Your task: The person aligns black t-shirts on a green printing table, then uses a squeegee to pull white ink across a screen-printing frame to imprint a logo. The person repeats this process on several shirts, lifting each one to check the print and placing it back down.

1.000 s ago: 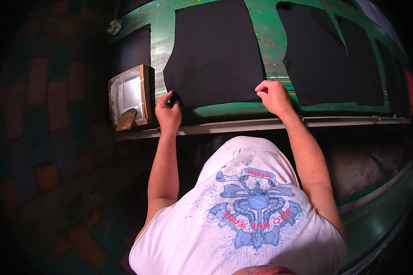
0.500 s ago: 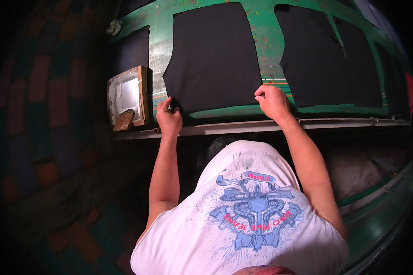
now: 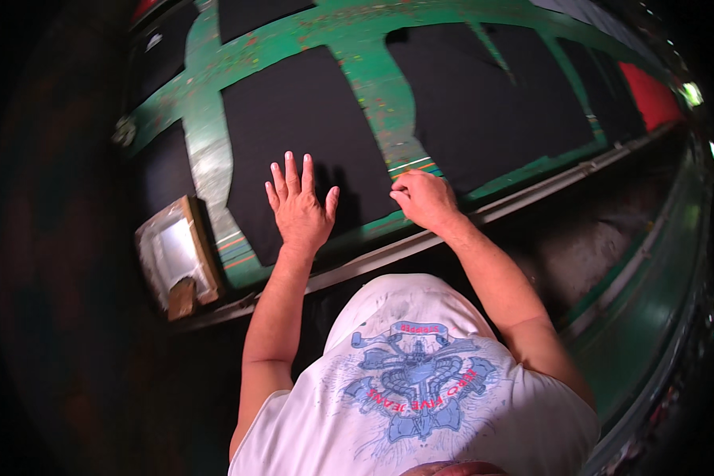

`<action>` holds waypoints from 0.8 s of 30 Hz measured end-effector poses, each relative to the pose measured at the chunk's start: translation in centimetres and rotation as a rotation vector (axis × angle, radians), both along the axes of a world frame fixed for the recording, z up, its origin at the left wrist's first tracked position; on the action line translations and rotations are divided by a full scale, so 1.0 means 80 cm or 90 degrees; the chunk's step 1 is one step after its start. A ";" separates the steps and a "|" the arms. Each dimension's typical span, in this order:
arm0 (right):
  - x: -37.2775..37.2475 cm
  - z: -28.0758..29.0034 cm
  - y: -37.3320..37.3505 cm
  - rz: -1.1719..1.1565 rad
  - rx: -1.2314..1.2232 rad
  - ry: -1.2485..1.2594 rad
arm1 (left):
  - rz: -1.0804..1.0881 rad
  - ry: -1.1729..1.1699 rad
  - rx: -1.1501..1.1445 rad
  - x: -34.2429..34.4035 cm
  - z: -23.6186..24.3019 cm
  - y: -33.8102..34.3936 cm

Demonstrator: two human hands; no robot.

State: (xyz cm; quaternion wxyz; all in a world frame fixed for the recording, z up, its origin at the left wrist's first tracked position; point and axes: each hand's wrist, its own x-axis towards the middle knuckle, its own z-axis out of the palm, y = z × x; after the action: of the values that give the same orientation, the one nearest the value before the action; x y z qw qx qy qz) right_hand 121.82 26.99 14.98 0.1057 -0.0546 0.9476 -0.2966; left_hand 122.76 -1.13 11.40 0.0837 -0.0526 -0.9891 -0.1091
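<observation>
A black cut cloth panel [image 3: 293,107] lies flat on the green table [image 3: 211,159] in front of me. My left hand [image 3: 300,210] is open, palm down with the fingers spread, over the panel's near part; whether it presses on the cloth or hovers just above, I cannot tell. At the near right corner of the same panel, my right hand [image 3: 424,198] is closed in a pinch on the cloth's edge. The fingertips hide the very corner.
A small wooden-framed screen [image 3: 204,250] with a wood block [image 3: 182,300] on it stands at the table's left near edge. Another black panel [image 3: 484,103] lies to the right, and a red piece [image 3: 650,95] beyond. A metal rail [image 3: 373,258] runs along the near edge.
My left hand has left the panel's near left corner and spread open over the cloth. The right hand stays pinched at the right corner. The whole view has turned and shifted.
</observation>
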 end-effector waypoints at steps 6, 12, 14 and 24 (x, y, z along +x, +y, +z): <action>-0.025 0.020 0.117 -0.192 0.032 0.077 | -0.062 -0.109 -0.054 -0.015 -0.012 0.021; -0.019 0.000 0.293 -0.309 0.148 0.072 | 0.135 -0.273 0.921 -0.015 0.009 0.084; -0.021 -0.010 0.340 -0.321 0.088 0.091 | 0.189 -0.467 1.216 -0.010 0.019 0.121; 0.014 -0.016 0.353 -0.069 -0.546 -0.244 | 0.197 -0.544 0.539 -0.073 0.012 0.328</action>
State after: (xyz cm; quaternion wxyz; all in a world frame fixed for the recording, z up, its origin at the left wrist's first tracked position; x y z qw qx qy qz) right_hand 122.91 55.19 13.69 0.2309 0.0118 0.7045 -0.6710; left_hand 116.90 25.09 12.39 -0.2914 0.1776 -0.8021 -0.4901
